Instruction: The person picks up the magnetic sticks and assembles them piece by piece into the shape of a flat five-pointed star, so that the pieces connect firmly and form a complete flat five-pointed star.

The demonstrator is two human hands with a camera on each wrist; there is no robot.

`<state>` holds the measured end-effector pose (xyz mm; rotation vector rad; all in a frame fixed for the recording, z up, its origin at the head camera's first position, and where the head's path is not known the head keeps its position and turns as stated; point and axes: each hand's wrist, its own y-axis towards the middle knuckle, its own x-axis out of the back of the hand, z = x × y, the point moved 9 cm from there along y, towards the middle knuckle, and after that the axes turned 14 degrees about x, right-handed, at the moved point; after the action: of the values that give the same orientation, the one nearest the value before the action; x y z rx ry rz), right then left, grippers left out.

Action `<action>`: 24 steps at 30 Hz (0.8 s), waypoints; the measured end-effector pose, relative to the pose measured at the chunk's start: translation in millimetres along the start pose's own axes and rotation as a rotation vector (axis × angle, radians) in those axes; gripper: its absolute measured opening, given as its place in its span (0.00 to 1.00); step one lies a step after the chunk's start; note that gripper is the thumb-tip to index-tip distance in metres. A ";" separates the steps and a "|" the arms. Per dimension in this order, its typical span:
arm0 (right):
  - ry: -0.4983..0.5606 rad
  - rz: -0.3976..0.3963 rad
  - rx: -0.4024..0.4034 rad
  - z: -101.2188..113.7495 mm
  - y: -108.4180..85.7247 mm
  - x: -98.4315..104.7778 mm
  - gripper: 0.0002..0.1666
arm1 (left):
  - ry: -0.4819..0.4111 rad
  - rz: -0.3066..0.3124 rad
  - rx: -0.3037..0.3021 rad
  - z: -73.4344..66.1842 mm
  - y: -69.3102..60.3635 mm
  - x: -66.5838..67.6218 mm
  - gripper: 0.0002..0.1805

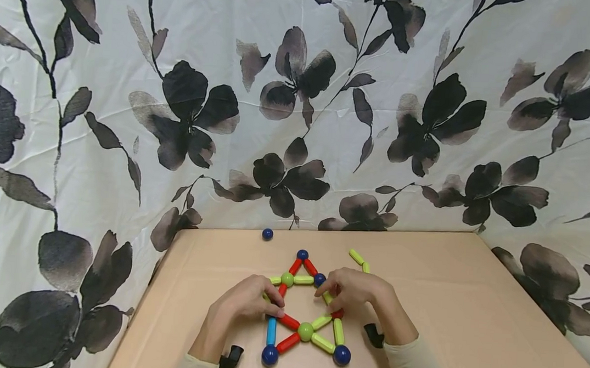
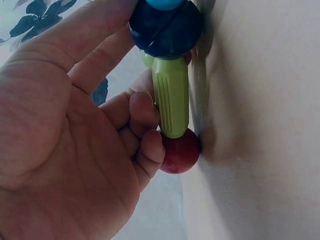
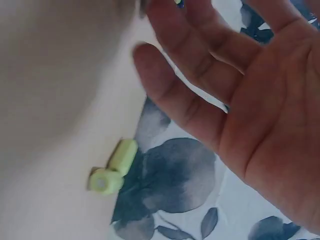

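Note:
A flat figure of magnetic sticks and balls lies on the tabletop. My left hand is at its left side, fingers curled about a dark blue ball that joins a green stick; a red ball caps that stick's far end. The blue stick runs down from this corner. On the right side, my right hand hovers with loosely bent fingers over a green stick, between a blue ball and a red ball. Its fingertip contact is partly hidden. A green ball sits lower centre.
A loose blue ball lies at the table's back edge. Two green sticks lie back right, beyond my right hand. Floral cloth hangs behind the cardboard-coloured tabletop.

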<state>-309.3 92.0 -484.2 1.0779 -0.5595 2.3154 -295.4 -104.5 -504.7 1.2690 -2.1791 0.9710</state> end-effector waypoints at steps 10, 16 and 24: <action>-0.017 0.057 -0.062 -10.0 -1.1 -14.5 0.27 | -0.014 0.008 0.011 0.5 0.3 -0.2 0.06; -0.025 -0.045 -0.053 -16.2 2.1 -3.8 0.37 | 0.043 -0.019 -0.004 -2.4 0.6 3.1 0.06; -0.091 -0.307 -0.028 -37.1 6.3 16.7 0.33 | 0.076 -0.013 -0.008 -5.2 -1.3 3.6 0.09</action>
<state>-343.6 112.6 -494.1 1.1717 -0.4251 1.9961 -295.9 -103.1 -498.5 1.2218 -2.1124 0.9880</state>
